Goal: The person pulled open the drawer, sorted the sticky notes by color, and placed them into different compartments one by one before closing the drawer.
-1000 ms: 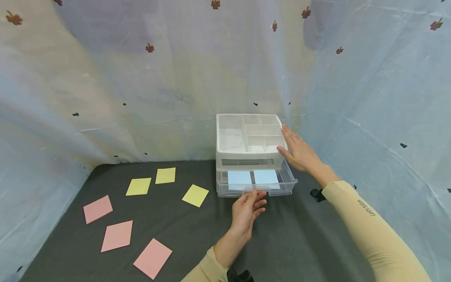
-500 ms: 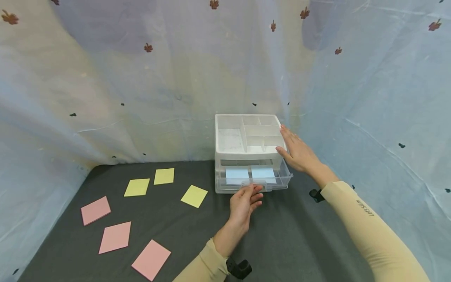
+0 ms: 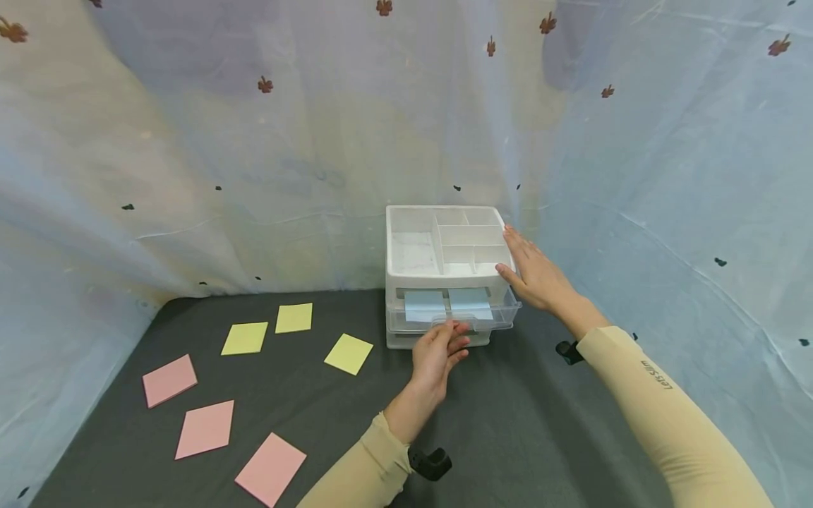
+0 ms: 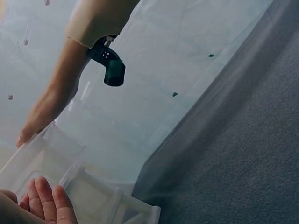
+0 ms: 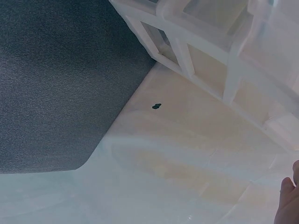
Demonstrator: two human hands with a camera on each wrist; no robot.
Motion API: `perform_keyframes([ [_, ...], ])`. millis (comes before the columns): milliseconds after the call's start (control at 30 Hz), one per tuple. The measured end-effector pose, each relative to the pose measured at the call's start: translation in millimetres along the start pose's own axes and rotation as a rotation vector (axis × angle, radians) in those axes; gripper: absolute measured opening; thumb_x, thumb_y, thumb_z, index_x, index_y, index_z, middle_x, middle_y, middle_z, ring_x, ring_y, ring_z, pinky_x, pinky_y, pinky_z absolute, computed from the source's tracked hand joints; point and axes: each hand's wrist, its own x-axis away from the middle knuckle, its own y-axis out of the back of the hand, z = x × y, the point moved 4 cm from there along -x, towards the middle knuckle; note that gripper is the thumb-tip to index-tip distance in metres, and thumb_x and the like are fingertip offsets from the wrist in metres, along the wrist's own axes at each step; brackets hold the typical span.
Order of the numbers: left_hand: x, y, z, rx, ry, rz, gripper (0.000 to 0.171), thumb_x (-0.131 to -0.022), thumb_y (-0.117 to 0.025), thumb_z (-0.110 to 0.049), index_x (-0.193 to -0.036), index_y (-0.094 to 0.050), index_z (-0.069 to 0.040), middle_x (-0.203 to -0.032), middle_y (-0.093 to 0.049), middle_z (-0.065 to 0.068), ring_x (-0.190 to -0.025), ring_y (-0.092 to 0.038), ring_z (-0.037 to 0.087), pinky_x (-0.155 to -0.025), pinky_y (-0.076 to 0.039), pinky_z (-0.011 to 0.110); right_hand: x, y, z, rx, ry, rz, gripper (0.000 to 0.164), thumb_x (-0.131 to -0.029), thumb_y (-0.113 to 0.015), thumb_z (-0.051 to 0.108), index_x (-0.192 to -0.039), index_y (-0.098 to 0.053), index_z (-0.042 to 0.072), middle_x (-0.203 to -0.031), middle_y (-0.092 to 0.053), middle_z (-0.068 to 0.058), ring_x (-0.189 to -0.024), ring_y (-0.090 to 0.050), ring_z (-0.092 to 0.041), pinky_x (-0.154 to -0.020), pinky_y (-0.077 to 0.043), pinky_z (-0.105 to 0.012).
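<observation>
A white plastic organizer (image 3: 413, 247) with open top compartments stands at the back of the dark mat. Its clear drawer (image 3: 506, 310) sticks out a little at the front and holds two blue notes (image 3: 424, 305). My left hand (image 3: 437, 351) pinches the drawer's front handle from below. My right hand (image 3: 532, 274) lies flat, fingers straight, against the organizer's right side. In the left wrist view my fingers (image 4: 44, 201) sit by the clear plastic (image 4: 96, 198), with the right hand (image 4: 43, 112) beyond. The right wrist view looks up at the organizer's frame (image 5: 224, 42).
Three yellow notes (image 3: 244, 338) (image 3: 294, 317) (image 3: 348, 353) and three pink notes (image 3: 169, 380) (image 3: 205, 429) (image 3: 270, 468) lie on the dark mat (image 3: 521, 423) to the left. A pale curtain (image 3: 254, 176) with small leaf prints closes in the back and both sides.
The drawer has slid back into the organizer, with my left hand following its handle. Less of the blue notes shows. My right hand has stayed against the organizer's side.
</observation>
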Motion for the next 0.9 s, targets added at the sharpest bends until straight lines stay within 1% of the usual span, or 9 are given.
perform_keyframes([
  [133, -5.2, -1.4, -1.2, 0.005, 0.005, -0.003, 0.034, -0.110, -0.057, -0.026, -0.125, -0.067, 0.002, -0.118, -0.076, 0.011, -0.092, -0.072, 0.013, -0.081, -0.059, 0.031, 0, -1, -1, 0.003, 0.000, -0.004, 0.076, -0.113, -0.038, 0.047, -0.167, -0.005, 0.006, -0.175, -0.005, -0.012, -0.159, -0.013, -0.037, -0.127, -0.015, -0.056],
  [267, -10.9, -2.5, -1.6, 0.008, 0.010, -0.011, 0.032, -0.109, -0.058, -0.025, -0.124, -0.068, 0.001, -0.118, -0.076, 0.010, -0.091, -0.072, 0.013, -0.086, -0.059, 0.034, 0, -1, -1, 0.003, 0.001, -0.015, 0.076, -0.112, -0.038, 0.048, -0.167, -0.006, 0.006, -0.175, -0.006, -0.012, -0.159, -0.013, -0.036, -0.126, -0.015, -0.056],
  [367, -15.2, -2.9, -2.4, 0.009, 0.008, -0.026, 0.030, -0.109, -0.059, -0.025, -0.122, -0.069, 0.001, -0.115, -0.077, 0.010, -0.090, -0.072, 0.013, -0.086, -0.059, 0.035, 0, -1, -1, -0.002, 0.007, -0.020, 0.077, -0.112, -0.038, 0.049, -0.167, -0.007, 0.006, -0.175, -0.007, -0.012, -0.159, -0.014, -0.036, -0.127, -0.015, -0.055],
  [433, -18.3, -2.9, -2.9, 0.010, 0.010, -0.036, 0.029, -0.109, -0.059, -0.024, -0.121, -0.070, 0.000, -0.113, -0.078, 0.008, -0.089, -0.073, 0.013, -0.083, -0.059, 0.034, 1, 0, -1, -0.005, 0.009, -0.023, 0.077, -0.112, -0.037, 0.051, -0.167, -0.008, 0.006, -0.175, -0.007, -0.012, -0.159, -0.014, -0.036, -0.127, -0.015, -0.054],
  [600, -25.3, -3.3, -5.8, 0.000, 0.012, -0.042, 0.029, -0.109, -0.059, -0.025, -0.121, -0.069, -0.001, -0.113, -0.077, 0.008, -0.093, -0.073, 0.016, -0.080, -0.059, 0.030, 1, 0, -1, 0.001, 0.012, -0.023, 0.078, -0.112, -0.036, 0.052, -0.167, -0.008, 0.006, -0.175, -0.007, -0.012, -0.159, -0.014, -0.036, -0.126, -0.016, -0.055],
  [667, -27.3, -3.2, -7.6, -0.012, 0.012, -0.041, 0.030, -0.109, -0.059, -0.025, -0.123, -0.068, 0.000, -0.116, -0.077, 0.009, -0.096, -0.073, 0.018, -0.081, -0.059, 0.031, 0, -1, -2, 0.003, 0.008, -0.022, 0.077, -0.112, -0.037, 0.051, -0.167, -0.008, 0.006, -0.175, -0.007, -0.012, -0.159, -0.014, -0.036, -0.126, -0.017, -0.055],
  [733, -30.0, -2.9, -8.9, -0.018, 0.017, -0.038, 0.031, -0.109, -0.058, -0.026, -0.125, -0.067, 0.000, -0.118, -0.076, 0.010, -0.096, -0.073, 0.017, -0.085, -0.060, 0.033, 0, -1, -2, 0.002, 0.000, -0.016, 0.077, -0.112, -0.038, 0.050, -0.167, -0.008, 0.006, -0.175, -0.007, -0.011, -0.159, -0.014, -0.036, -0.126, -0.016, -0.055],
  [800, -33.1, -2.7, -9.8, -0.018, 0.019, -0.038, 0.030, -0.109, -0.058, -0.025, -0.124, -0.067, 0.000, -0.118, -0.076, 0.009, -0.102, -0.073, 0.022, -0.088, -0.059, 0.035, 0, -2, -3, -0.003, -0.006, -0.012, 0.077, -0.112, -0.039, 0.049, -0.167, -0.008, 0.006, -0.175, -0.006, -0.010, -0.159, -0.013, -0.035, -0.127, -0.015, -0.054],
  [900, -37.3, -2.1, -11.1, -0.017, 0.017, -0.043, 0.029, -0.109, -0.059, -0.026, -0.122, -0.068, -0.002, -0.116, -0.077, 0.007, -0.103, -0.073, 0.024, -0.090, -0.059, 0.036, 0, -1, -3, -0.007, -0.006, -0.006, 0.077, -0.112, -0.038, 0.050, -0.167, -0.008, 0.005, -0.175, -0.006, -0.011, -0.159, -0.012, -0.035, -0.127, -0.014, -0.053],
])
